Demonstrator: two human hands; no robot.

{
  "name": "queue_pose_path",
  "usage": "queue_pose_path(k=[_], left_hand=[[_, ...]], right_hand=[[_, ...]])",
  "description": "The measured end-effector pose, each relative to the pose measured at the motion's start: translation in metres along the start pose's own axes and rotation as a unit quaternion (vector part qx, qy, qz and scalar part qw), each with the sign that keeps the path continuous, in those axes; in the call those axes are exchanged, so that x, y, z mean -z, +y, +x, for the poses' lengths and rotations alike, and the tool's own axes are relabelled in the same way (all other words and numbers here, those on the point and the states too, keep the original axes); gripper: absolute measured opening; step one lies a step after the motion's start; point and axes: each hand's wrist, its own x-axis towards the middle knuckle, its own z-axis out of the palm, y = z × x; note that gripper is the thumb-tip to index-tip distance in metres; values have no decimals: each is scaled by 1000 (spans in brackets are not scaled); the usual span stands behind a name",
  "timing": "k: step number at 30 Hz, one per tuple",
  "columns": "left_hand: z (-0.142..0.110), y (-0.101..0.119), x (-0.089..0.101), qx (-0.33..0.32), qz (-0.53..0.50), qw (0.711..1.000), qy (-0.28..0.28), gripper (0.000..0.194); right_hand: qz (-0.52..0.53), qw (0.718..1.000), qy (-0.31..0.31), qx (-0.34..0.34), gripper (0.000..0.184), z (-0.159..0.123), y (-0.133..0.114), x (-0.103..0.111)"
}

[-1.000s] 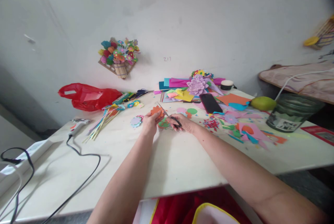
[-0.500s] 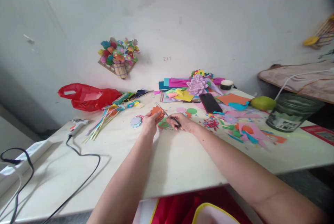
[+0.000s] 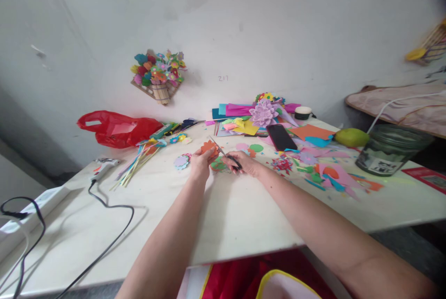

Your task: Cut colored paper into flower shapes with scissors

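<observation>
Between the fingers of my left hand [image 3: 201, 162] is an orange scallop-edged flower cutout [image 3: 208, 146]. My right hand [image 3: 243, 163] grips dark-handled scissors [image 3: 220, 149], whose blades reach to the right edge of the orange cutout. Whether the blades bite into it I cannot tell. Just beneath both hands lie green cutouts [image 3: 219, 164], partly covered by my fingers. A stack of lilac and blue scalloped cutouts [image 3: 181, 162] rests left of my left hand. Beyond the scissors are a pink cutout [image 3: 241, 146] and a green round piece [image 3: 257, 148].
Colourful scraps [image 3: 327, 176], a phone [image 3: 281, 138] and a glass jar [image 3: 379, 152] occupy the right side. Leftward are a red plastic bag [image 3: 120, 129], thin sticks [image 3: 134, 169], a glue gun [image 3: 104, 169] with a trailing cord, and a power strip [image 3: 45, 204]. A large lilac flower [image 3: 264, 113] stands at the back.
Both hands stay in nearly the same place, still holding the orange cutout and the scissors. Nothing else has visibly moved.
</observation>
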Motion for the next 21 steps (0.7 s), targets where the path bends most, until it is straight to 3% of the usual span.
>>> queue_pose_path(k=[10, 21], left_hand=[[-1, 0, 0, -5, 0, 1000, 1, 24], [3, 2, 7, -11, 22, 1000, -9, 33]], right_hand=[[25, 999, 22, -5, 35, -2, -8, -6], [55, 998, -18, 1, 37, 3, 5, 0]])
